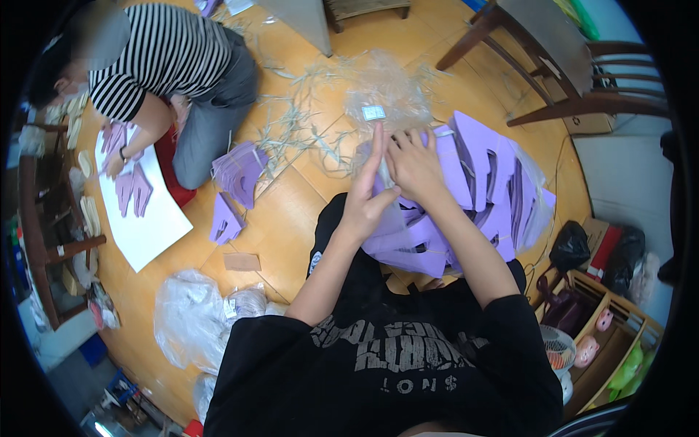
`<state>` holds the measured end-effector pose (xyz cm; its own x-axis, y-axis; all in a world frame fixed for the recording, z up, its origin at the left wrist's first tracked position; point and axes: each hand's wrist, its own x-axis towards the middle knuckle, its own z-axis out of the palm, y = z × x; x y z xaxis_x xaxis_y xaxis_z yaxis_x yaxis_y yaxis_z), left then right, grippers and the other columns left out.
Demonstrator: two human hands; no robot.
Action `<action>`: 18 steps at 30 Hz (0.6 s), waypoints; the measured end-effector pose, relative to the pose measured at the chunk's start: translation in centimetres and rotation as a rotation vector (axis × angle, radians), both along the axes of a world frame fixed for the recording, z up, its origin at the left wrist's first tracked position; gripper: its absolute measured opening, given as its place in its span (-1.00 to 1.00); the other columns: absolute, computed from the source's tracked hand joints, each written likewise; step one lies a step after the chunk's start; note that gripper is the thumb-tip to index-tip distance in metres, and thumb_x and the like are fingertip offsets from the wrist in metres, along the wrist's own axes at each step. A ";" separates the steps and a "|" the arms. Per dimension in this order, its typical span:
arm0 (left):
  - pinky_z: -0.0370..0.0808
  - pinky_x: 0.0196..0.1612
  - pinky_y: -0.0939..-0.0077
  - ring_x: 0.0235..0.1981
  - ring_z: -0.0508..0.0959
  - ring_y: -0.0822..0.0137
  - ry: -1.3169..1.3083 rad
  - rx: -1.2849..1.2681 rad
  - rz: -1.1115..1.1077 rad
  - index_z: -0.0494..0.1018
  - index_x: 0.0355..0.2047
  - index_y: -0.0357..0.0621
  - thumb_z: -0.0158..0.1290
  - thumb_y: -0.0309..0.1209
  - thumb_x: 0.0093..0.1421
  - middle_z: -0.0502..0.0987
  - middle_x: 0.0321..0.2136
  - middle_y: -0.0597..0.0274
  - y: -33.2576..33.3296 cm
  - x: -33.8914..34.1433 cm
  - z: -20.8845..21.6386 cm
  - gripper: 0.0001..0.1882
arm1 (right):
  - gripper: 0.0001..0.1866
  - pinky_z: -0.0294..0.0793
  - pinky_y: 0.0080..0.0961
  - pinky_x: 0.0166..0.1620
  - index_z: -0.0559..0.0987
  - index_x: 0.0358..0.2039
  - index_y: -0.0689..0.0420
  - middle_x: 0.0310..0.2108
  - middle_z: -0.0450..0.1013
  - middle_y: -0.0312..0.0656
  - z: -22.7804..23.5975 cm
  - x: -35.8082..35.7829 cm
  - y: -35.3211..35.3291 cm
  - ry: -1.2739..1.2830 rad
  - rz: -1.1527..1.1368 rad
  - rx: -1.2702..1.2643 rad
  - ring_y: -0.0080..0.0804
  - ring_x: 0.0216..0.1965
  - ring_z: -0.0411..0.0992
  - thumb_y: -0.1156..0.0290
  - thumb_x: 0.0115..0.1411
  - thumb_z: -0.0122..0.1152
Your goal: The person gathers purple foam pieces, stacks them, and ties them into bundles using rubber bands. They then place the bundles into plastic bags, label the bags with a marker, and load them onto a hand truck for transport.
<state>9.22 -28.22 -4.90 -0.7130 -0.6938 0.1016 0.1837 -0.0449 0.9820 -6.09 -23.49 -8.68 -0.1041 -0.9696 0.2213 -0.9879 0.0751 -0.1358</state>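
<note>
While both hands work: they meet at one bundle.
Left hand [366,200]: pinches the clear bag [382,91] to peel it off.
Right hand [413,164]: fingers closed on the purple cutouts [473,182], keeping them from sliding.

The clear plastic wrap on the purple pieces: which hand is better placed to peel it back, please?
Probably the left hand: it already pinches the clear plastic wrap, while the right hand rests on the purple pieces.

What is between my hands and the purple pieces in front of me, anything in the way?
Only clear plastic wrap. The left hand and right hand already rest on the bundle of purple pieces, pinching the thin film at its top. No other object lies between.
</note>
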 end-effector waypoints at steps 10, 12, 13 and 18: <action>0.20 0.38 -0.09 0.38 0.12 -0.42 -0.809 -0.766 0.149 0.23 0.44 0.16 0.00 -0.16 0.38 0.12 0.44 -0.24 4.0 -1.8 -1.0 -0.37 | -0.62 0.20 0.19 0.31 0.61 0.00 0.09 0.12 0.42 0.02 6.5 -3.9 6.0 -0.146 -0.184 -0.201 0.05 0.19 0.35 0.33 0.14 0.26; 0.30 0.32 -0.10 0.35 0.18 -0.45 -0.948 -0.882 0.217 0.35 0.36 0.43 -0.10 -0.02 0.40 0.14 0.43 -0.24 4.4 -2.2 -1.6 -0.48 | -0.54 0.16 0.17 0.35 0.58 0.12 0.01 0.20 0.38 0.07 7.0 -6.8 9.9 -0.063 -0.372 -0.188 0.14 0.26 0.28 0.27 0.19 0.25; 0.29 0.32 -0.13 0.34 0.20 -0.45 -1.003 -0.907 0.175 0.35 0.37 0.41 -0.09 -0.01 0.39 0.15 0.42 -0.26 4.5 -2.3 -1.8 -0.46 | -0.49 0.13 0.16 0.37 0.56 0.20 -0.05 0.25 0.34 0.10 6.9 -8.1 11.9 -0.001 -0.456 -0.229 0.20 0.32 0.23 0.23 0.22 0.24; 0.25 0.34 -0.22 0.30 0.23 -0.46 -1.043 -0.921 0.253 0.38 0.35 0.31 -0.06 0.03 0.34 0.27 0.30 -0.36 4.7 -2.2 -2.0 -0.42 | -0.29 -0.22 0.43 0.40 0.20 0.49 -0.34 0.52 0.01 -0.01 2.7 -9.6 15.9 0.155 -0.676 0.160 0.14 0.52 -0.09 -0.07 0.35 0.04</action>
